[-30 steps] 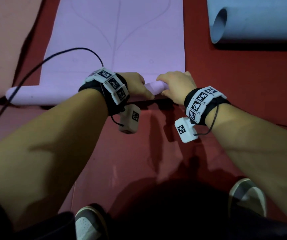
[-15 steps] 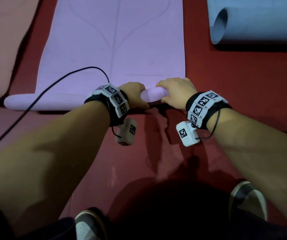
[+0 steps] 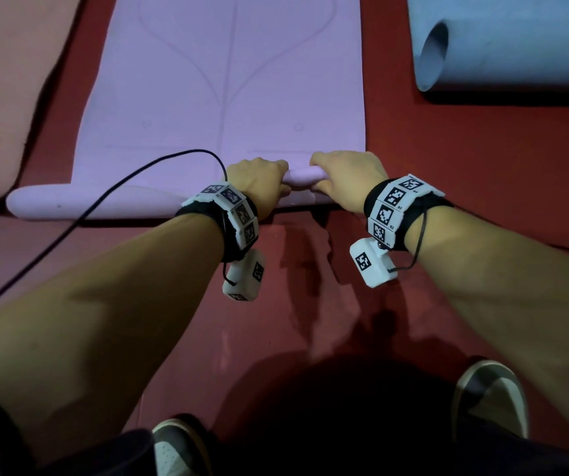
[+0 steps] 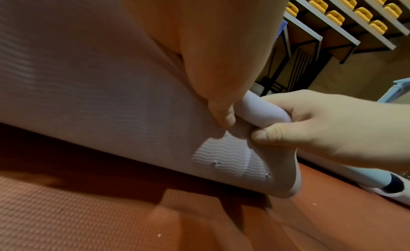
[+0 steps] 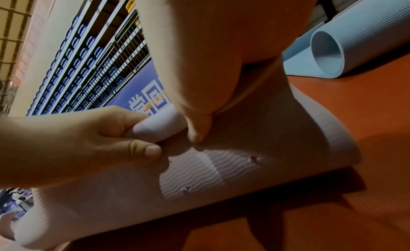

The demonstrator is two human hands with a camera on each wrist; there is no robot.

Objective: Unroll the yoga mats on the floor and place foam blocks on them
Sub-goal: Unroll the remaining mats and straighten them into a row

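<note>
We've got the purple mat (image 3: pixel 228 80) flat on the red floor (image 3: pixel 482 173) w/ just the near end curled, prob so it lies flat. Left hand (image 3: pixel 259 183) & right hand (image 3: pixel 348 180) both wrapped tight round that curl, thumbs underneath. Blue mat (image 3: pixel 516 42) not unrolled yet.

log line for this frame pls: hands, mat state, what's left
left hand: grips roll | right hand: grips roll | lilac foam yoga mat: nearly unrolled, last curl held | light blue rolled mat: untouched | foam blocks: none visible
</note>
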